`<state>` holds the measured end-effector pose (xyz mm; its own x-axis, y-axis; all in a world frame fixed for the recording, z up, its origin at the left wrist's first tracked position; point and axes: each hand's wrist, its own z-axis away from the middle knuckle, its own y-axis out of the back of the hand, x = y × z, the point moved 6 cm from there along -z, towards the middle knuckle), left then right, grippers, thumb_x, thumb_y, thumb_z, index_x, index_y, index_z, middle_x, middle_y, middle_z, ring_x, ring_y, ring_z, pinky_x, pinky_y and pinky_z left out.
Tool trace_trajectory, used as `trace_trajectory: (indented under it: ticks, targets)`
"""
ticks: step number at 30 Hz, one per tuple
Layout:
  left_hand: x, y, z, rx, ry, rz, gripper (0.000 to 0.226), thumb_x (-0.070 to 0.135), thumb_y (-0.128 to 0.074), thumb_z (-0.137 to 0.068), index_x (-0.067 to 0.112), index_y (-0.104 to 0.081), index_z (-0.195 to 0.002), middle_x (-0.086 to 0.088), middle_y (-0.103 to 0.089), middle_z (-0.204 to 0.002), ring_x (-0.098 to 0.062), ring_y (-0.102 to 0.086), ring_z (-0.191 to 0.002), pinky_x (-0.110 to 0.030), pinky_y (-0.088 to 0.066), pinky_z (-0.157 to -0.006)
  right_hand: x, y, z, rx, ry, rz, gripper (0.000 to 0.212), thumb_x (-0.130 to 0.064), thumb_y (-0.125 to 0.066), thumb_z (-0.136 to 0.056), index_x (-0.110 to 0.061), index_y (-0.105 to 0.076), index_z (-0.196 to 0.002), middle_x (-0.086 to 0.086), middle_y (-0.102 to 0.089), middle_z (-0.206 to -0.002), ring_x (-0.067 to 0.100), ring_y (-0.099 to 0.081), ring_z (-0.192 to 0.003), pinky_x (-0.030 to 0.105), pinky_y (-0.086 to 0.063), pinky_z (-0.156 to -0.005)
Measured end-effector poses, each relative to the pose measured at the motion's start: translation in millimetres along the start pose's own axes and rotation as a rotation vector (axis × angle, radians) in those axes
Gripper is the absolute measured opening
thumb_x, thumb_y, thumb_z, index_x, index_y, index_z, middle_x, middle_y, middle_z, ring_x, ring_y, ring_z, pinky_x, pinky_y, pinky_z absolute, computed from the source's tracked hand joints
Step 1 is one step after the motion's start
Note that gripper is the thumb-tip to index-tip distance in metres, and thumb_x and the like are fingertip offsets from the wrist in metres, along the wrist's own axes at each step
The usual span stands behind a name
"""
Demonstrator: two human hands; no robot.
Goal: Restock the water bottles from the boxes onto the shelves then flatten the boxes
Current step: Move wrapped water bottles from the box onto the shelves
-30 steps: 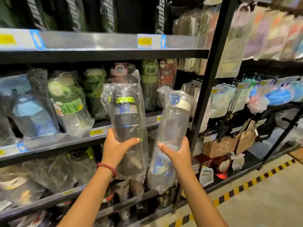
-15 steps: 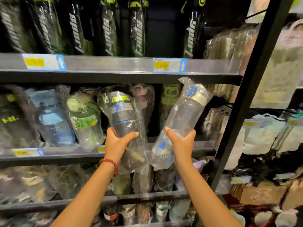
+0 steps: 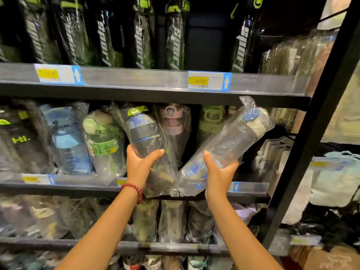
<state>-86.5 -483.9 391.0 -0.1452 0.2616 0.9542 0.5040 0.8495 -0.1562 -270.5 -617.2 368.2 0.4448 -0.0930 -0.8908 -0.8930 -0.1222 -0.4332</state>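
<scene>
My left hand (image 3: 141, 164) grips a dark bottle with a grey band and lime tab (image 3: 145, 133), wrapped in a clear bag and tilted slightly left. In my right hand (image 3: 219, 169) I hold a clear bottle with a white cap and blue clip (image 3: 231, 140), also bagged, leaning up to the right. Both bottles are raised in front of the middle shelf (image 3: 81, 182), their tops just under the shelf above. No box is in view.
The middle shelf holds several bagged bottles: blue (image 3: 67, 141), green (image 3: 103, 141), pink (image 3: 174, 121). Tall black and green bottles (image 3: 105, 34) fill the upper shelf (image 3: 136, 78). A black upright post (image 3: 319, 121) bounds the bay on the right.
Both hands have lifted the bottles up to the middle shelf. The right bottle has tipped further to the right. The view has moved closer and upward.
</scene>
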Motion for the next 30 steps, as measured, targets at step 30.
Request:
trace_trajectory:
  ticks: [30]
  targets:
    - [-13.7, -7.3, -38.7, 0.092, -0.098, -0.018, 0.091, 0.019, -0.083, -0.068, 0.016, -0.027, -0.139, 0.004, -0.043, -0.131, -0.011, -0.046, -0.116, -0.027, -0.038, -0.095, 24.1, -23.1, -28.7, -0.016, 0.224, 0.162, 0.099, -0.016, -0.087, -0.063, -0.010, -0.027, -0.142, -0.004, -0.041, -0.125, 0.007, -0.042, -0.114, 0.014, -0.030, -0.095]
